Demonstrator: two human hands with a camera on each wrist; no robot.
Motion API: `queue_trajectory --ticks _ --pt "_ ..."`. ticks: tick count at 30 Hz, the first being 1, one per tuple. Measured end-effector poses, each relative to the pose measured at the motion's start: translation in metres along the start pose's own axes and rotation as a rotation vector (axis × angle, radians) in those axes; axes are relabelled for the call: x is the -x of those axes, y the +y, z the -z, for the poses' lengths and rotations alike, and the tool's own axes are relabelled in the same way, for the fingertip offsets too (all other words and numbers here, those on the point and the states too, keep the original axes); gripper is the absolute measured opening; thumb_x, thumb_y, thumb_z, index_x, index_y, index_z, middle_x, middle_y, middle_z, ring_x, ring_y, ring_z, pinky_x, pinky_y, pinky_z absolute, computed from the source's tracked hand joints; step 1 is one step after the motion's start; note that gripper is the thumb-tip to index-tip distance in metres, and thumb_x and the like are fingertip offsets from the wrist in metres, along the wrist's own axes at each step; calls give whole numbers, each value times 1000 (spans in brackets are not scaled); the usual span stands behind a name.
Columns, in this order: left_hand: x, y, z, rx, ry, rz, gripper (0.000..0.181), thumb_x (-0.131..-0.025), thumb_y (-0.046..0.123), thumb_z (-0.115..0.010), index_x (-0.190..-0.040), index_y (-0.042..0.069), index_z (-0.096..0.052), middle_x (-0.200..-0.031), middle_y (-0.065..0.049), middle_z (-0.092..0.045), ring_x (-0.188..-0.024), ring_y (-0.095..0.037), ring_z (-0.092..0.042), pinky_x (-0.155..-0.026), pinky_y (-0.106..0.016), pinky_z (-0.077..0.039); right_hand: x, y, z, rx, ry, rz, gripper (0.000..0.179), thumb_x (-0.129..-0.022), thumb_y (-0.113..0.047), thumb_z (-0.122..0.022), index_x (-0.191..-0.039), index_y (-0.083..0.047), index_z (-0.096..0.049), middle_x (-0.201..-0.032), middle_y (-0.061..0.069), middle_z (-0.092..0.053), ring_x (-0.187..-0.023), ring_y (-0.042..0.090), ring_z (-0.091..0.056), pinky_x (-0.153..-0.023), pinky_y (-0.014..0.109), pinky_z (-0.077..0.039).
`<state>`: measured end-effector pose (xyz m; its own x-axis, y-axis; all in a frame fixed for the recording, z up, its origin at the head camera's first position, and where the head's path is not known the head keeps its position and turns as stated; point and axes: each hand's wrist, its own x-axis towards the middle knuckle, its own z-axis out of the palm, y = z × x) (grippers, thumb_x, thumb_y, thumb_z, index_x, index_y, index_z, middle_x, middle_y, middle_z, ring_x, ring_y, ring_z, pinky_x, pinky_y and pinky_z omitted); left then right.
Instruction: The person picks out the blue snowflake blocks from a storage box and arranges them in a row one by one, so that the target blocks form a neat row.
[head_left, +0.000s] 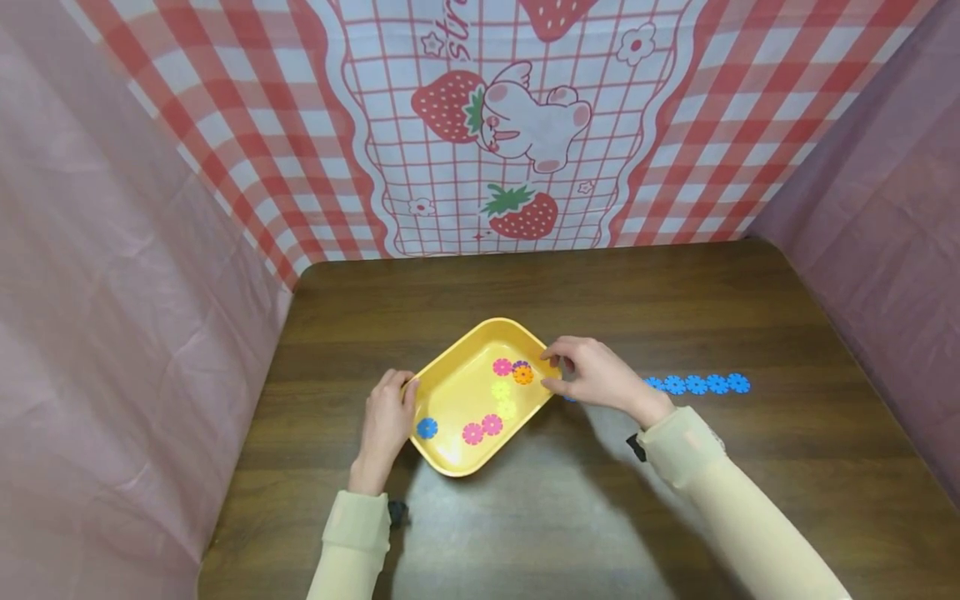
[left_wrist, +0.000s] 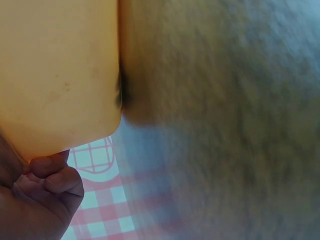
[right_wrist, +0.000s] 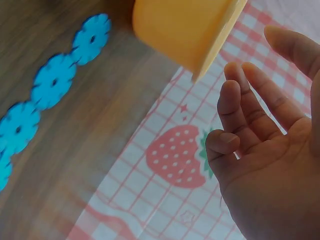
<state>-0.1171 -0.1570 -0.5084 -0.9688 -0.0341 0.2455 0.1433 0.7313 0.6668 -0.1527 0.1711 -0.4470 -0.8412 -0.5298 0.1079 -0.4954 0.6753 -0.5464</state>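
Note:
A yellow tray (head_left: 459, 385) sits at an angle in the middle of the head view. My left hand (head_left: 385, 421) grips its left end, and in the left wrist view the fingers (left_wrist: 60, 175) curl at the tray's edge. Inside lie flat notched plastic discs: a blue disc (head_left: 427, 428), pink discs (head_left: 482, 430), yellow discs (head_left: 503, 400), and an orange disc (head_left: 522, 375) partly over a purple one. By the right end is my right hand (head_left: 603, 377); the right wrist view has its fingers (right_wrist: 257, 107) spread apart, a gap between them and the rim.
A row of joined blue discs (head_left: 696, 384) lies on the brown wooden table (head_left: 525, 542) to the right, its left part hidden behind the right hand. A strawberry-print cloth (head_left: 517, 125) hangs at the back. Pink curtains (head_left: 112, 292) flank the table.

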Motion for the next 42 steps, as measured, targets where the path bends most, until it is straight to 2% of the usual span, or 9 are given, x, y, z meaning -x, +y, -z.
queue_trajectory --ticks 6,14,19,24,33,42 --pt "0 0 1 -7 8 -4 18 -99 10 -62 -100 -6 -70 -92 -15 -64 -79 -32 -63 -73 -46 -53 -17 -15 -11 -4 -36 37 35 -81 -21 -82 -110 -5 -72 -90 2 -65 -75 22 -58 -65 29 -49" --pt "1 0 0 -11 -11 21 20 -100 14 -61 -102 -4 -70 -93 -14 -64 -80 -32 -63 -73 -46 -53 -37 -32 -27 6 -117 73 37 -84 -25 -80 -113 -3 -72 -100 7 -69 -83 26 -62 -75 32 -51" --pt "1 -2 -1 -16 -12 20 19 -100 13 -61 -101 -4 -70 -93 -14 -64 -80 -31 -62 -73 -45 -53 -48 -41 -39 1 -163 104 37 -85 -25 -79 -113 -2 -71 -99 8 -68 -80 22 -59 -73 31 -49" --pt "2 -2 -1 -17 12 -7 17 -99 11 -63 -99 -5 -70 -91 -14 -64 -78 -32 -63 -72 -46 -53 -57 -47 -54 0 -186 145 34 -85 -25 -78 -112 -4 -72 -96 6 -67 -76 16 -54 -70 28 -47" --pt "1 -1 -1 -16 -8 9 19 -100 13 -61 -101 -4 -70 -94 -14 -64 -80 -32 -63 -72 -46 -53 -67 -58 -83 -14 -264 157 35 -86 -26 -79 -113 -5 -71 -99 4 -66 -85 18 -60 -80 31 -50" --pt "1 0 0 -17 -9 1 19 -100 13 -62 -102 -4 -69 -94 -14 -64 -79 -33 -63 -72 -45 -53 -73 -67 -100 -3 -311 179 36 -85 -26 -80 -114 -6 -72 -101 3 -65 -90 17 -62 -85 30 -50"
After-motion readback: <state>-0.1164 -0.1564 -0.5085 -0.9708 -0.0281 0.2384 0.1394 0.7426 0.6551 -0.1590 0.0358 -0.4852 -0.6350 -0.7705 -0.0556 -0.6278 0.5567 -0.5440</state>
